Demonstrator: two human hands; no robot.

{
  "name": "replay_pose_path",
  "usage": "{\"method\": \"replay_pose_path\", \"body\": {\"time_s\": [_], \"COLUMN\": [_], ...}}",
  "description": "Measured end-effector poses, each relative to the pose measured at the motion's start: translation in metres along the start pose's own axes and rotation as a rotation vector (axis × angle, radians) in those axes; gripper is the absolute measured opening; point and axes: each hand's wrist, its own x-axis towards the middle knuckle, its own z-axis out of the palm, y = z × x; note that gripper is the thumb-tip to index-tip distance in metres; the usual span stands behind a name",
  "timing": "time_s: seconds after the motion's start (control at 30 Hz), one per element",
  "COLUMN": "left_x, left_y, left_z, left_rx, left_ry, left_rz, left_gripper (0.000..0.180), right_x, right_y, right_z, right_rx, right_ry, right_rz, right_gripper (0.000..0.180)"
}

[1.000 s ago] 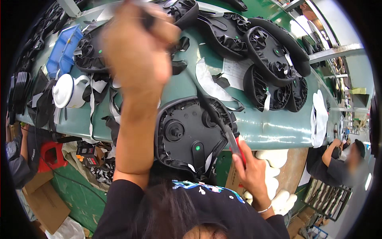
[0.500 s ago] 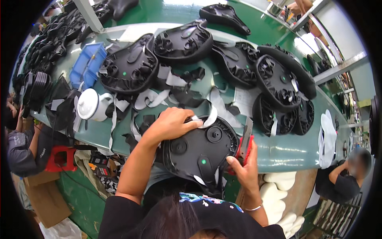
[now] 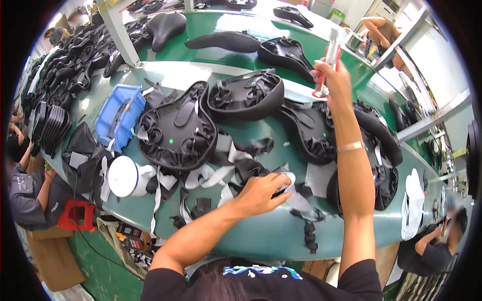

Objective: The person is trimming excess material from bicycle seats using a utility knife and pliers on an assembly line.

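Note:
My left hand (image 3: pixel 263 194) reaches over a scatter of fabric scraps, fingers curled, with a white fabric strip (image 3: pixel 290 181) at its thumb and fingertips. My right hand (image 3: pixel 335 80) is raised high, closed around a red-handled tool (image 3: pixel 330 56) with a metal upper part; motion blurs its exact kind. Beyond the left hand lie black bicycle saddles, upside down: one saddle (image 3: pixel 176 128) with a green dot inside, and another saddle (image 3: pixel 246 98) to its right. A further saddle (image 3: pixel 307 133) sits left of my right forearm, which partly hides more saddles (image 3: pixel 386 173).
Left of the scraps stand a white enamel mug (image 3: pixel 123 176) and a blue plastic tray (image 3: pixel 118 118). A grey post (image 3: pixel 118 35) rises at the table's back left. Many saddles (image 3: pixel 68 62) pile up at far left. Co-workers sit at both sides.
My right hand has lifted the red-handled tool up and away from me. My left hand has moved right and forward onto the scraps. The saddle formerly before me is out of sight.

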Motion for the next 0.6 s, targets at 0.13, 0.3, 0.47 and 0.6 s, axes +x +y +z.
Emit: {"method": "replay_pose_path", "body": {"time_s": [0.13,0.3,0.47,0.6], "left_x": [0.007,0.016,0.005,0.003], "left_y": [-0.018,-0.013,-0.023,-0.027], "left_z": [-0.013,-0.017,-0.020,-0.021], "left_rx": [-0.268,-0.402,-0.430,-0.525], "left_ry": [0.291,0.291,0.355,0.258], "left_rz": [-0.115,-0.152,-0.215,-0.312], "left_gripper": [0.026,0.033,0.025,0.028], "right_x": [0.101,0.155,0.134,0.075], "right_y": [0.098,0.164,0.116,0.016], "right_z": [0.030,0.051,0.061,0.007], "right_rx": [0.127,0.013,0.103,0.006], "right_ry": [-0.169,-0.116,-0.052,-0.275], "right_rz": [0.417,0.397,0.396,0.437], "right_gripper": [0.030,0.029,0.036,0.034]}}
